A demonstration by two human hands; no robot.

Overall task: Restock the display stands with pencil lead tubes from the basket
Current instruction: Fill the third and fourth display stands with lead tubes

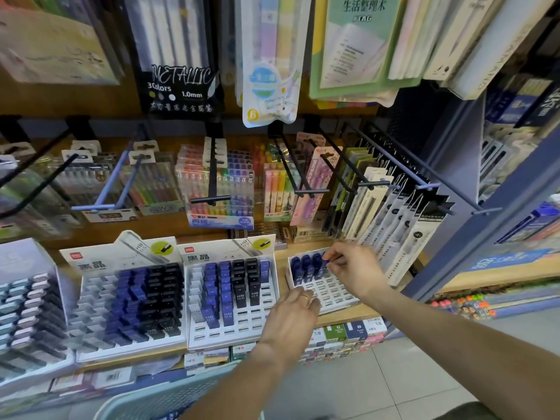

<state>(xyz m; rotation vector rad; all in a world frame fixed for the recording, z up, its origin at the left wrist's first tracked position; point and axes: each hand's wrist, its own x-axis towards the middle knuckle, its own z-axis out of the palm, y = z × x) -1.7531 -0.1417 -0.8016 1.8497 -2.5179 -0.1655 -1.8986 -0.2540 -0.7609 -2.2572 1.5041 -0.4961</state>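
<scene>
Right hand (354,272) up at the back row of the small white stand (330,295) on the far right of the shelf (342,318), fingers (333,256) pinched shut on a blue lead tube (325,262). Tube tip right at the fingertips, just right of the three blue tubes (306,266) already seated in that row. Long axis hard to read under the hand; seated neighbours lying lengthwise front to back, tilted up toward the back. Open slot, by the look of it, directly beneath the pinch, so only a short push down and back called for, tube kept parallel to its neighbours.

Left hand (292,313) lower and nearer, resting at the front left corner of the same stand, fingers loosely curled, holding nothing visible; probably steadying the stand, though contact unclear. Ring on one finger.

Rows in front of the blue tubes all bare slots. Two bigger stands (230,331) to the left partly full of blue and black tubes. Pale basket rim (169,392) at the bottom edge, below the left forearm, well apart from the right hand; contents hidden. Left hand clearly the closer one for the next fetch.
</scene>
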